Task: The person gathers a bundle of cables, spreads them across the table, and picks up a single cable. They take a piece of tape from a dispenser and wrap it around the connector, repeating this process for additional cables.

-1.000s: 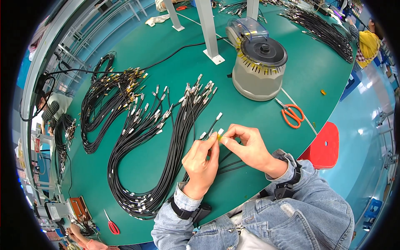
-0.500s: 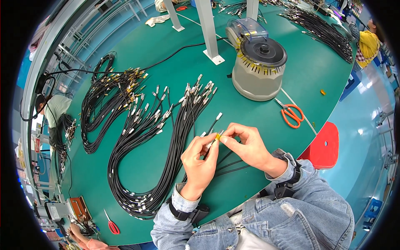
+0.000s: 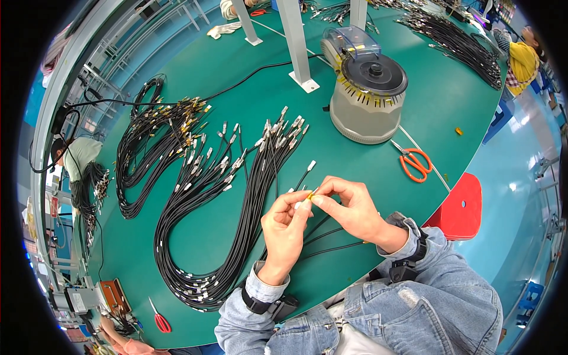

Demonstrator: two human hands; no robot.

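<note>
- Left hand (image 3: 284,231): raised above the near edge of the green desk (image 3: 236,71), fingers pinched shut on the end of a thin black cable (image 3: 322,236), just below the small yellow piece (image 3: 309,195).
- Right hand (image 3: 349,207): directly beside the left, fingertips touching it, thumb and forefinger closed on the same yellow piece at the cable tip.
- The two hands meet at that one point; the cable runs down from them between the wrists, with two further black strands lying alongside it on the desk.
- A single loose cable with a metal end (image 3: 305,173) lies on the desk just above the hands, apart from them.
- Left of the hands: a large looped bundle of black cables (image 3: 236,225), metal plugs fanned out at the top ends.
- Further left: a second bundle with gold-coloured plugs (image 3: 154,142).
- Above the hands: a round grey machine (image 3: 367,100) with a black top disc, well apart.
- Orange-handled scissors (image 3: 413,163) lie right of the machine, near the desk edge; a red stool (image 3: 458,207) stands below them.
- Red-handled scissors (image 3: 158,316) lie at the lower left edge.
- Another person in a yellow top (image 3: 523,56) sits at the far right.
</note>
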